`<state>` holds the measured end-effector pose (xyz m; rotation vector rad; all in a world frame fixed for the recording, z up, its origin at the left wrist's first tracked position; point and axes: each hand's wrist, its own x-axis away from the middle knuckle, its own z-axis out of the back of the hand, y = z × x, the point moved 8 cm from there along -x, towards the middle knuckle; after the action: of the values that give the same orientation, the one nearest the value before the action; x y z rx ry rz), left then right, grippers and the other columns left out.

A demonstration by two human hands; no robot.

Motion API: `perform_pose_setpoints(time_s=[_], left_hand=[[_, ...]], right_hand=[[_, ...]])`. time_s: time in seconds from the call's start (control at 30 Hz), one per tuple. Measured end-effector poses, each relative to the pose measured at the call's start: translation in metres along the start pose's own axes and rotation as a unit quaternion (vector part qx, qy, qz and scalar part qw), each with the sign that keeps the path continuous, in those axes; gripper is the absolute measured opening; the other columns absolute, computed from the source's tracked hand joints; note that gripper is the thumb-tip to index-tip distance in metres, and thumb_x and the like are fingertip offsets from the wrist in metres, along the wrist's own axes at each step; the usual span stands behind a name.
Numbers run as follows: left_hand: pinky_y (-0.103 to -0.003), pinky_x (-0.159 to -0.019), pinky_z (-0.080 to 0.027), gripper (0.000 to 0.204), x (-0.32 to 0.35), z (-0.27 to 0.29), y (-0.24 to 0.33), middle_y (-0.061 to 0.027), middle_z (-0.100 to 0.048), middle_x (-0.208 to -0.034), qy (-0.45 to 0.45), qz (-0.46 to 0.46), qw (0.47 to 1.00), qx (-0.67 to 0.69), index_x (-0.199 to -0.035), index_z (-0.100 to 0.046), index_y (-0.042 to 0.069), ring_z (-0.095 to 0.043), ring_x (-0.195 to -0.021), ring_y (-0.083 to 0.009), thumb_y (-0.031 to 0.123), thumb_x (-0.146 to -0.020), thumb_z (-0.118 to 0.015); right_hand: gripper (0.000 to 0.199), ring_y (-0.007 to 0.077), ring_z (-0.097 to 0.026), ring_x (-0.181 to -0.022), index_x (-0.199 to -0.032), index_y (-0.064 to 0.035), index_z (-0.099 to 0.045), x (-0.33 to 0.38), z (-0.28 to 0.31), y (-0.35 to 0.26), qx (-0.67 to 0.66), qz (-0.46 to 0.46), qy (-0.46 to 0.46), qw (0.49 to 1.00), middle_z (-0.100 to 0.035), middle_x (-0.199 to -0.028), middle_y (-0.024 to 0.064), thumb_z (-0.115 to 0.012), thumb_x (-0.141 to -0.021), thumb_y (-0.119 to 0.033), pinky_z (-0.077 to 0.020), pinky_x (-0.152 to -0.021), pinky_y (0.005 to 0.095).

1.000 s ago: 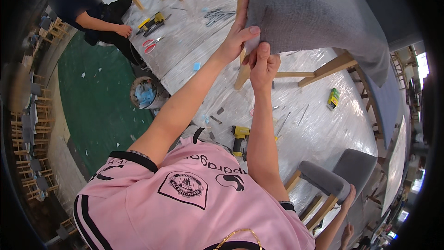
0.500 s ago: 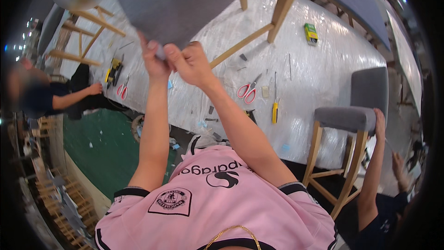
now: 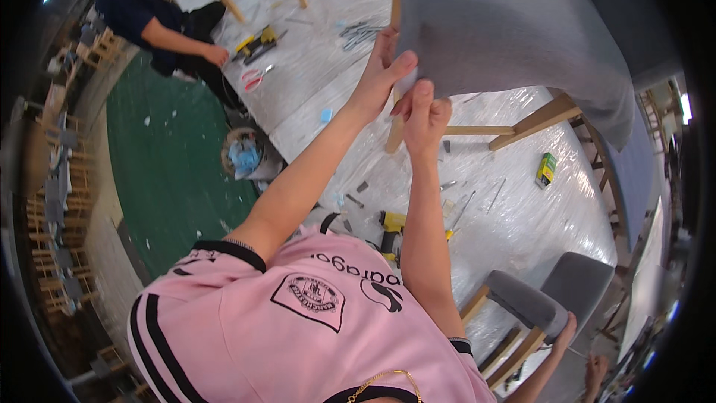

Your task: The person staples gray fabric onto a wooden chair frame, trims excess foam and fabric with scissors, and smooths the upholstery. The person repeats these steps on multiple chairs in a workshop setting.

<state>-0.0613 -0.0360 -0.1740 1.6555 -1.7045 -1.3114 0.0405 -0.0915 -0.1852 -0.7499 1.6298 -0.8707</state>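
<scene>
A grey upholstered chair seat on pale wooden legs rises in front of me, upper right of centre. My left hand is closed around the seat's near left corner, thumb on the grey fabric and other fingers behind the edge. Just right of it, my right hand is curled with its thumb up, pinching the lower edge of the fabric at the same corner. The fingertips under the edge are hidden. Below my right hand, a yellow-and-black tool lies partly behind my right forearm.
Clear plastic film covers the table. On it lie red-handled scissors, a yellow-black staple gun and a green-yellow box. One co-worker stands at left; another's hand touches a grey chair at lower right.
My view has swung, so the chair and both hands appear further right. Both hands stay on the seat corner; the right one now sits lower, beneath the fabric edge.
</scene>
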Motion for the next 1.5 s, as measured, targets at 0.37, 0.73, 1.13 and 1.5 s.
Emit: perform_pose_setpoints(time_s=[0.37,0.73,1.13,1.5], left_hand=[[-0.025,-0.075,-0.045,0.039,0.014,0.003,0.011,0.0024,-0.061,-0.089,0.062,0.041,0.994,-0.08,-0.1,-0.065,0.009,-0.055,-0.087,-0.0049,0.049,-0.101,-0.064],[-0.028,-0.087,-0.043,0.047,0.014,0.002,0.012,0.0031,-0.062,-0.086,0.054,0.116,0.991,-0.045,-0.101,-0.067,0.007,-0.056,-0.089,-0.0075,0.054,-0.098,-0.065],[-0.025,-0.042,-0.038,0.049,0.019,-0.01,-0.007,0.0022,-0.059,-0.07,-0.02,0.114,0.991,0.06,-0.093,-0.065,0.01,-0.053,-0.052,-0.0078,0.059,-0.098,-0.062],[-0.026,-0.053,-0.047,0.048,0.015,-0.004,-0.008,-0.0015,-0.064,-0.087,-0.045,0.116,0.991,0.051,-0.108,-0.06,0.008,-0.06,-0.068,-0.0091,0.054,-0.097,-0.065]], right_hand=[[0.072,0.0094,-0.049,-0.046,-0.049,-0.005,-0.047,-0.002,-0.002,0.002,-0.035,-0.024,0.006,0.999,-0.047,-0.046,0.0008,-0.051,-0.107,-0.047,-0.0341,-0.046,0.0262],[0.072,0.0107,-0.05,-0.047,-0.05,-0.0057,-0.045,-0.002,-0.003,-0.003,-0.046,-0.042,0.011,0.998,-0.044,-0.047,0.0002,-0.051,-0.107,-0.048,-0.0414,-0.047,0.0271],[0.066,0.0071,-0.043,-0.049,-0.055,-0.0087,-0.043,-0.001,-0.002,-0.01,-0.014,0.003,0.02,1.0,-0.044,-0.05,-0.0018,-0.051,-0.107,-0.049,-0.0341,-0.046,0.0263],[0.069,0.0072,-0.042,-0.047,-0.052,-0.0089,-0.042,0.002,-0.002,-0.009,0.031,0.014,0.028,0.999,-0.042,-0.048,-0.0016,-0.048,-0.108,-0.049,-0.0344,-0.045,0.0268]])
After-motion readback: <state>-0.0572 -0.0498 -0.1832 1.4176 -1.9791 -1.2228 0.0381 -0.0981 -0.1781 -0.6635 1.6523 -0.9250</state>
